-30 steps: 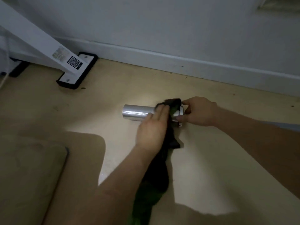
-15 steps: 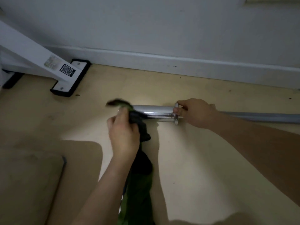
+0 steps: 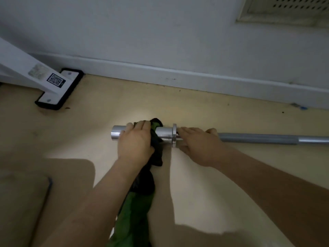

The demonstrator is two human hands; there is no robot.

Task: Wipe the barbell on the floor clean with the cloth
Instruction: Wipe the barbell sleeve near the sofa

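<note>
While my left hand (image 3: 135, 139) clamps the cloth (image 3: 156, 150) around the barbell (image 3: 164, 134), my right hand (image 3: 197, 143) grips the shaft; the frame's (image 3: 21, 72) QR sticker (image 3: 55, 80) is unreadable.

QR code label (image 3: 55, 80) on white frame leg (image 3: 21, 68); no readable text.

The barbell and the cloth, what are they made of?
The barbell looks like metal: its thick end is shiny and mirror-like, and the thin bar is duller grey. The cloth looks like soft fabric, green and dark, because it bunches and folds under the left hand.
</note>
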